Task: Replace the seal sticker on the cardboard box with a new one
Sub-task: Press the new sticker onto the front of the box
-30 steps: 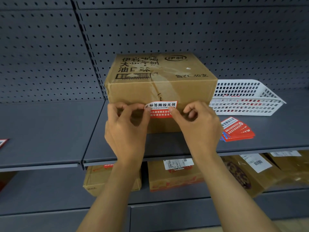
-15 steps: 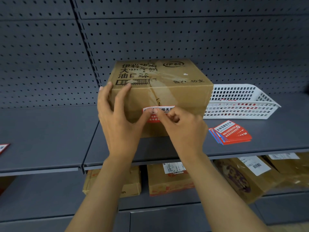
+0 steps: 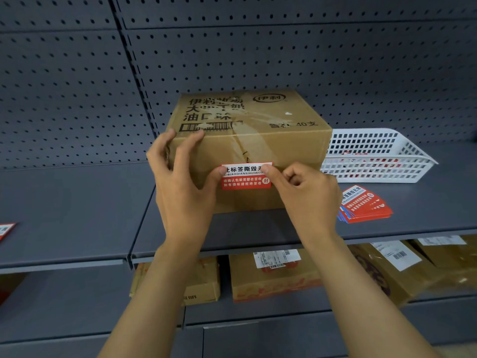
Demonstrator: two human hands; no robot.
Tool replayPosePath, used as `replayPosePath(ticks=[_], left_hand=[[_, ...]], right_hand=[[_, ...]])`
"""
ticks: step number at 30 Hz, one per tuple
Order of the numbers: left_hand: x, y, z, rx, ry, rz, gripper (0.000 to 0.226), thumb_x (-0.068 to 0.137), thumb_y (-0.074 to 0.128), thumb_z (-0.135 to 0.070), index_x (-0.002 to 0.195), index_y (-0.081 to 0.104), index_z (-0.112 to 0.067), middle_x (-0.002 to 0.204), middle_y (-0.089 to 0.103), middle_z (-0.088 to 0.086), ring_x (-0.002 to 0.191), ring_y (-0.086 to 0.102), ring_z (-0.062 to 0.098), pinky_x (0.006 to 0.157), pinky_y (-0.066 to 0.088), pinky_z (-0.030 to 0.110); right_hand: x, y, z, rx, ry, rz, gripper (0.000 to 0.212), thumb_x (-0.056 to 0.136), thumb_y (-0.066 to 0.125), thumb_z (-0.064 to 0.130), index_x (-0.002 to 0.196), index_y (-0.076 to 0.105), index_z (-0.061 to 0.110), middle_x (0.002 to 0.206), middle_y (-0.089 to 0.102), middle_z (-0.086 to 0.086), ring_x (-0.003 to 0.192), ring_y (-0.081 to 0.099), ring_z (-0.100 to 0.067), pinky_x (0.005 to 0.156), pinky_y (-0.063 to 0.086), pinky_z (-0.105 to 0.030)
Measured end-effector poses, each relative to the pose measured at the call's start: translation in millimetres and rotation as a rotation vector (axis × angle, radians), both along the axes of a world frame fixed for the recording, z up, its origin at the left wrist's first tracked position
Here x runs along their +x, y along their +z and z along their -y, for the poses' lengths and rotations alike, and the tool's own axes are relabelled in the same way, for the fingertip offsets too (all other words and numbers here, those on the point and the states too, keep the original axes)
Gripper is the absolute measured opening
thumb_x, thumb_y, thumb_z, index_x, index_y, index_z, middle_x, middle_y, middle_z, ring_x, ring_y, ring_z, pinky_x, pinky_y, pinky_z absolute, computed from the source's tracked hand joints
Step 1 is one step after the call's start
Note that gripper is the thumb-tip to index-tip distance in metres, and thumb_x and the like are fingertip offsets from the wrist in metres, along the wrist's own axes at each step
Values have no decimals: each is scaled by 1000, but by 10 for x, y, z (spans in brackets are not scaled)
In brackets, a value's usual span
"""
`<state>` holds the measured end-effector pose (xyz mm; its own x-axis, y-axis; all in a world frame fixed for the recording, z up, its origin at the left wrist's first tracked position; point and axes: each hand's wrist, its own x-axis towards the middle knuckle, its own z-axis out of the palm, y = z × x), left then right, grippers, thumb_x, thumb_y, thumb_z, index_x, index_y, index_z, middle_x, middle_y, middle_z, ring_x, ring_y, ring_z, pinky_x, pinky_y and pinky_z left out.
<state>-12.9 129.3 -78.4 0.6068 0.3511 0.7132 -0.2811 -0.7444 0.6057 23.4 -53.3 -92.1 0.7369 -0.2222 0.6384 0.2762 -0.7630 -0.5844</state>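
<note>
A brown cardboard box with black print stands on the grey shelf. A red and white seal sticker lies flat on its front face, over the taped seam. My left hand clasps the box's front left corner, fingers on the top edge, thumb on the sticker's left end. My right hand is curled, its thumb and forefinger pressing the sticker's upper right corner.
A stack of spare red stickers lies on the shelf right of the box. Behind it stands a white plastic basket. Another sticker shows at the far left edge. Cartons and packets fill the lower shelf.
The sticker, held by both hands in front of the box a second ago, now lies on the front face. My left hand has moved up to the box's corner.
</note>
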Motion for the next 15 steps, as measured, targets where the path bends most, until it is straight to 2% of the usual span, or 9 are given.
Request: replayPosePath(ticks=[3,6,8,10,11,15], left_hand=[[-4,-2,-30,7,-27,13,59,81,83,-23,133,56,-27,151,30,6,144,31,18,102,28,-1],[-14,-7,-23,21,-67,24,58,83,81,-17,135,55,-20,151,29,13,146,31,27,108,22,-1],[-14,-17,-5,33,-77,0,66,81,83,-24,138,52,-19,153,25,14,147,30,30,115,28,11],[-4,-33,8,53,-70,-20,76,76,86,-32,141,48,-21,155,22,13,148,29,29,116,39,37],[3,-38,14,55,-62,-21,79,75,87,-34,142,47,-22,155,22,13,149,28,28,114,41,44],[44,-54,4,59,-34,-10,78,74,87,-33,140,47,-24,154,23,15,149,26,29,114,40,51]], right_hand=[[-18,-8,24,18,16,-20,62,81,60,74,59,64,16,46,55,5,47,55,-20,51,49,-37],[-44,0,2,48,45,-22,61,83,60,72,57,60,17,44,47,8,46,50,-17,49,46,-36],[-71,-5,-70,7,84,7,59,85,62,69,58,62,16,45,52,6,45,54,-20,47,48,-36],[-92,-14,-175,-51,121,24,59,85,62,69,60,65,15,48,62,4,46,59,-21,47,49,-35],[-90,-15,-224,-77,121,29,60,85,61,70,61,65,15,50,65,3,47,61,-21,46,48,-33],[-29,10,-282,-118,78,11,64,82,58,75,62,63,15,51,66,2,50,63,-21,47,48,-33]])
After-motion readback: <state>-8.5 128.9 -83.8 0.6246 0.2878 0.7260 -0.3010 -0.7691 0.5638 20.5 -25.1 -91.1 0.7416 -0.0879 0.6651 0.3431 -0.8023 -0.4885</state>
